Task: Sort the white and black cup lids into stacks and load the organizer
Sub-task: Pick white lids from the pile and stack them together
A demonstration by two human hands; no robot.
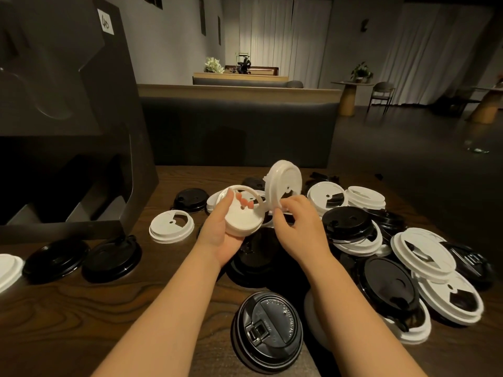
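My left hand [221, 232] grips a small stack of white lids [242, 219] from below, thumb on the rim and fingertips showing through the top. My right hand [296, 221] pinches a single white lid [283, 183] by its lower edge and holds it upright, just right of the stack. Both hover above a mixed heap of white and black lids [381, 246] on the wooden table [81, 308]. The black organizer [68, 131] stands at the far left with open slots facing me.
A lone white lid [171, 227] and two black lids [111, 257] lie near the organizer's base. A large black lid [268, 330] sits close to me by the table's front edge. A dark bench back [236, 131] runs behind the table.
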